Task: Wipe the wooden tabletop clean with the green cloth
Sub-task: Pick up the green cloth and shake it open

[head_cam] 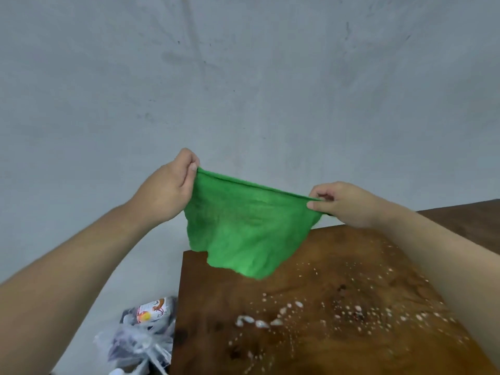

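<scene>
The left hand and right hand each pinch a top corner of the green cloth, stretched in the air above the table, wiping apparently not begun; next, lower it onto the white spatter.

Cloth: bright green, plain, with a darker green top hem.
Tabletop: reddish-brown wood, mottled with dark patches.
Droplets: white specks and blobs scattered over the wood.
Wall: pale grey, faintly smudged.
Bag: clear plastic; inside it, a white label with red-orange print.
</scene>
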